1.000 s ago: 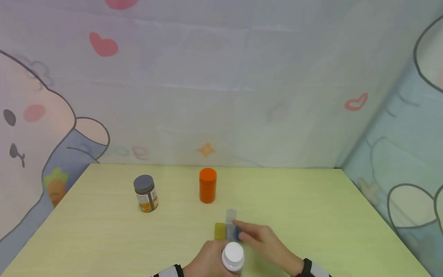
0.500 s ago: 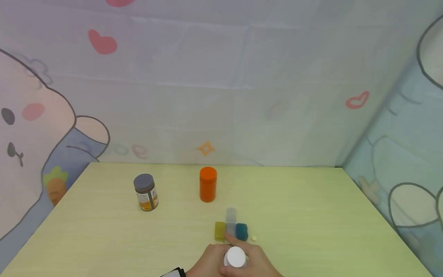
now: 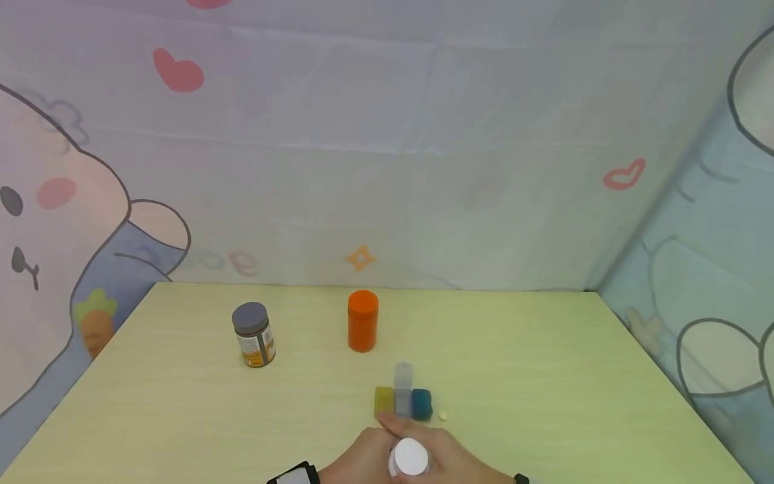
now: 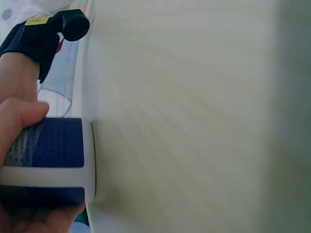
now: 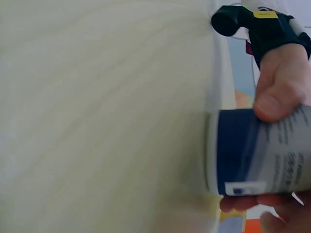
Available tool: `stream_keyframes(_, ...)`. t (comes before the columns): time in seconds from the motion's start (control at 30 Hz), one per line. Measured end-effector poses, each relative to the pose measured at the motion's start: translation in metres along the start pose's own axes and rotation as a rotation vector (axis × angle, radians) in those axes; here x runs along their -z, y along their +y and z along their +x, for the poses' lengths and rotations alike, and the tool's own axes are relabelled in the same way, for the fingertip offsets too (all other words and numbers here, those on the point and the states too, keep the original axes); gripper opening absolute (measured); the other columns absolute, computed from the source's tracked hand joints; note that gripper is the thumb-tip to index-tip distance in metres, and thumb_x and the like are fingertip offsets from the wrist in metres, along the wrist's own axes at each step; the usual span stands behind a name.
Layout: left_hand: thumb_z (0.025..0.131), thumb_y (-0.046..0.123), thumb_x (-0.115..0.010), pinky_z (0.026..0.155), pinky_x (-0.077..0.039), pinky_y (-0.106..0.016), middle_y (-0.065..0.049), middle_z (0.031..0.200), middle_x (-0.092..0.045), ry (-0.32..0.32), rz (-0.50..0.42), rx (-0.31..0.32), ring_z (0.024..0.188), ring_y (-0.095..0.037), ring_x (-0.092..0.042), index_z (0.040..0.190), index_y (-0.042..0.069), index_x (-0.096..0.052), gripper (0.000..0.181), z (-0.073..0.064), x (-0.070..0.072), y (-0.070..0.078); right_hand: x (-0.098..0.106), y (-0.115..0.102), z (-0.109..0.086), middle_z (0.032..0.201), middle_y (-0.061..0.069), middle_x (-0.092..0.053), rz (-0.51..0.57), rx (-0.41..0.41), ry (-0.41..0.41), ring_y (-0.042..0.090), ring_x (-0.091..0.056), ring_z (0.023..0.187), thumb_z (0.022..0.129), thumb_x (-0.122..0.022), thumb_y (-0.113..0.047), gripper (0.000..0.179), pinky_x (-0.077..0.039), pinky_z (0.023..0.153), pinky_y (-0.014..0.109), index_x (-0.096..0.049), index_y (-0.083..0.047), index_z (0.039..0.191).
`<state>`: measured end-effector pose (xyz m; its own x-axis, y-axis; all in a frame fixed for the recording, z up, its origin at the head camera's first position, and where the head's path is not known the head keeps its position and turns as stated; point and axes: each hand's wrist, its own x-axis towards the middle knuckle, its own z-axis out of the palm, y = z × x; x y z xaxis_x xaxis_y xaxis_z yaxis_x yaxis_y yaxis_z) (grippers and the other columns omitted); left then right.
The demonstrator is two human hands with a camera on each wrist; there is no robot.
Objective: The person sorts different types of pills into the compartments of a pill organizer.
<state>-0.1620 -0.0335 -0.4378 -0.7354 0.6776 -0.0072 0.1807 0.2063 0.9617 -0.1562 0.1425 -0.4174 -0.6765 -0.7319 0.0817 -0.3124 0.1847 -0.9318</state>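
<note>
Near the front edge, both hands are around a white-capped pill bottle (image 3: 411,457), which stands upright. My left hand (image 3: 359,460) grips it from the left and my right hand (image 3: 453,460) from the right, with fingers overlapping in front of the pill box. The bottle's blue and white label (image 4: 58,145) shows in the left wrist view; a thumb (image 5: 279,99) lies on it in the right wrist view. Just beyond the hands sits a small pill box with yellow (image 3: 383,400), clear (image 3: 403,403) and blue (image 3: 422,405) compartments. The clear lid (image 3: 403,375) is raised. A pale tablet (image 3: 443,416) lies right of it.
An orange bottle (image 3: 363,323) stands behind the pill box. Farther left stands a brown jar with a grey lid (image 3: 250,319). The light wooden table (image 3: 532,376) ends at a printed cloth backdrop (image 3: 484,134).
My right hand has left the pill box and come back to the bottle, which it now grips alongside the left. The blue compartment and the tablet have come into view.
</note>
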Motion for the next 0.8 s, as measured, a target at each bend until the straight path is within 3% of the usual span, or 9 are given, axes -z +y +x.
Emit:
stream_keyframes(0.17,0.08,0.025,-0.068,0.074,-0.045,-0.016,0.015,0.091,-0.064,-0.027,0.098,-0.132,0.079,0.004,-0.057,0.106,0.018,-0.064,0.026,0.002,-0.001,-0.003,0.007,0.0,-0.006,0.144,0.007,-0.034,-0.047,0.042,0.013,0.017,-0.029,0.131,0.088,-0.06,-0.015,0.059,-0.025,0.1,0.021,-0.034,-0.016,0.141)
stream_keyframes(0.3,0.078,0.028,-0.07,0.071,-0.045,-0.017,0.015,0.084,-0.064,-0.022,0.07,-0.089,0.075,0.001,-0.057,0.099,0.022,-0.065,0.022,0.001,-0.001,-0.003,0.015,0.004,-0.014,0.138,0.007,-0.042,-0.053,0.023,0.064,0.017,-0.037,0.127,0.081,-0.068,-0.018,0.062,-0.028,0.098,0.025,-0.041,-0.013,0.137)
stream_keyframes(0.47,0.078,0.03,-0.07,0.067,-0.043,-0.016,0.018,0.077,-0.059,0.021,0.219,-0.122,0.07,0.004,-0.052,0.09,0.019,-0.065,0.017,0.002,0.002,-0.003,0.026,0.01,-0.017,0.126,0.014,-0.053,-0.001,0.065,0.121,0.013,-0.048,0.118,0.076,-0.072,-0.011,0.046,-0.036,0.094,0.023,-0.059,-0.003,0.119)
stream_keyframes(0.57,0.079,0.029,-0.069,0.071,-0.043,-0.016,0.019,0.085,-0.061,0.011,0.203,-0.14,0.076,0.005,-0.054,0.098,0.018,-0.066,0.022,0.001,0.002,-0.002,0.028,0.011,-0.018,0.119,0.019,-0.056,0.043,0.128,0.112,0.013,-0.053,0.113,0.078,-0.068,-0.007,0.028,-0.041,0.09,0.022,-0.066,0.002,0.105)
stream_keyframes(0.63,0.079,0.03,-0.069,0.074,-0.044,-0.016,0.018,0.091,-0.063,-0.009,0.141,-0.12,0.08,0.004,-0.056,0.105,0.021,-0.065,0.027,0.0,0.001,-0.001,0.027,0.01,-0.02,0.119,0.02,-0.056,0.053,0.139,0.084,0.016,-0.053,0.113,0.082,-0.064,-0.006,0.024,-0.043,0.089,0.029,-0.066,0.003,0.104)
stream_keyframes(0.7,0.078,0.032,-0.07,0.075,-0.045,-0.018,0.016,0.094,-0.064,-0.034,0.067,-0.075,0.082,0.0,-0.058,0.11,0.026,-0.063,0.033,-0.001,0.0,0.0,0.025,0.007,-0.022,0.125,0.015,-0.054,0.067,0.085,0.051,0.018,-0.049,0.118,0.086,-0.06,-0.007,0.027,-0.04,0.094,0.042,-0.063,-0.003,0.113)
stream_keyframes(0.8,0.077,0.033,-0.071,0.071,-0.045,-0.019,0.014,0.088,-0.065,-0.036,0.053,-0.023,0.077,-0.002,-0.059,0.107,0.027,-0.063,0.032,-0.001,0.0,0.002,0.019,0.0,-0.022,0.137,0.003,-0.044,0.087,-0.089,0.013,0.021,-0.036,0.128,0.087,-0.061,-0.015,0.041,-0.027,0.096,0.061,-0.054,-0.019,0.128)
